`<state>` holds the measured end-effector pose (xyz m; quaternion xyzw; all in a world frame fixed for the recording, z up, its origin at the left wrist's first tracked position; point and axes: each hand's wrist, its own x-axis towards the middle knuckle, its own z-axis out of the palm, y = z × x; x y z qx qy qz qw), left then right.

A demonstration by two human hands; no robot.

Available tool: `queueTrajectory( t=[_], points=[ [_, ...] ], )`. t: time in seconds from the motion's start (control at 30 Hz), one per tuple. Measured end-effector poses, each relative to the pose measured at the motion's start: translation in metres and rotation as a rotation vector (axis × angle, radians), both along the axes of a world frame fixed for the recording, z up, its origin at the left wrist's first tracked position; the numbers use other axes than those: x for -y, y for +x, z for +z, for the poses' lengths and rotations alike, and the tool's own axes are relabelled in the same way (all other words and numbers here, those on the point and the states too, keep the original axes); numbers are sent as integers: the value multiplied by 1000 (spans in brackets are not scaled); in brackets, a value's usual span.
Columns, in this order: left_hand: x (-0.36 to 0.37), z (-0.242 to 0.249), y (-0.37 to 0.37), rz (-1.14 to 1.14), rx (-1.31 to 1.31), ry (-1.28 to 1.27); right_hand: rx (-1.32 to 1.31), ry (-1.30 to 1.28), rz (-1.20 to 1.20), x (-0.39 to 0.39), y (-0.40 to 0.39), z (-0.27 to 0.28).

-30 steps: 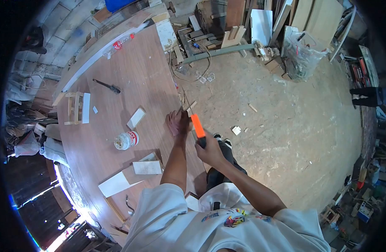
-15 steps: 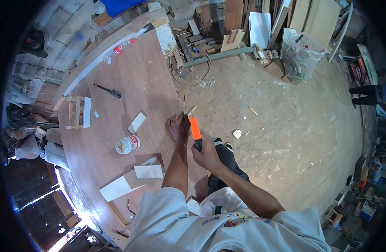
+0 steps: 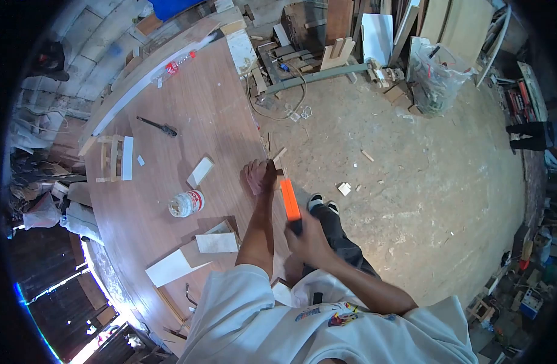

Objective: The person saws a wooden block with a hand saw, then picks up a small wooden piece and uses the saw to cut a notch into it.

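Note:
My left hand (image 3: 259,178) is pressed down at the right edge of the wooden table (image 3: 224,115), its fingers curled over a small wood strip (image 3: 280,155) that juts past the edge. In my right hand (image 3: 309,239) is a saw (image 3: 290,200) with an orange and black handle. Its thin blade points away from me toward the strip, close beside my left hand. My right fist wraps the black end of the handle, below the table edge in this view.
On the table lie a white block (image 3: 200,172), a jar (image 3: 186,204), white-faced boards (image 3: 216,242), a black tool (image 3: 158,126), a small wooden frame (image 3: 116,159) and a plastic bottle (image 3: 180,63). Offcuts (image 3: 344,188) dot the floor. A bag (image 3: 437,82) stands by leaning boards; a person's legs (image 3: 529,137) show far right.
My right hand has pulled the saw back toward me and slightly right. My left hand stays at the table edge. The view has shifted a little.

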<state>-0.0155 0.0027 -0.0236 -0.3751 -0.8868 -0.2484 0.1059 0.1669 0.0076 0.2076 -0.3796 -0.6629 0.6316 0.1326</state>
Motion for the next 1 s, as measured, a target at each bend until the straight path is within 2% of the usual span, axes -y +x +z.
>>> queueTrajectory(
  t=[0.1, 0.17, 0.23, 0.27, 0.37, 0.43, 0.5, 0.53, 0.6, 0.67, 0.7, 0.73, 0.8, 0.9, 0.97, 1.0],
  points=[
    [-6, 12, 1, 14, -38, 54, -23, -57, -49, 18, 34, 33],
    [-5, 13, 3, -7, -42, 71, -27, -30, -54, 9, 24, 0],
    [-4, 12, 0, 18, 123, -76, -44, 14, 3, -16, -5, -50],
    [-4, 11, 1, 21, 124, -76, -73, 53, 31, -24, -19, -65],
    [-5, 9, -2, 15, 2, -5, 13, 69, -51, -16, -33, -35],
    [-5, 14, 1, 29, 1, -87, -29, 117, -64, 9, -4, -6],
    [-7, 16, 3, 34, 3, -57, -112, 19, -108, 25, 20, 31],
    [-6, 16, 3, 34, -1, -26, -112, 17, -109, 24, 21, 25],
    [-5, 17, 3, 23, 25, -55, -112, 195, -47, 19, 19, -9],
    [-6, 15, 4, 20, 43, -77, -64, 132, 30, -9, -7, -65],
    [-5, 13, 5, 32, -34, -40, -70, 135, 34, -17, -19, -65],
    [-5, 12, 4, 38, -114, -6, -42, 115, 4, -22, -32, -61],
    [-3, 11, -3, 31, -86, -31, 37, 52, -19, -23, -35, -41],
    [-4, 8, 2, 47, 0, -69, -25, 77, 5, 9, 16, 3],
    [-7, 17, 3, 58, -67, 8, 12, -88, -7, 18, 33, 38],
    [-8, 20, 4, 54, -67, 9, -5, -29, -39, 18, 31, 21]
  ],
)
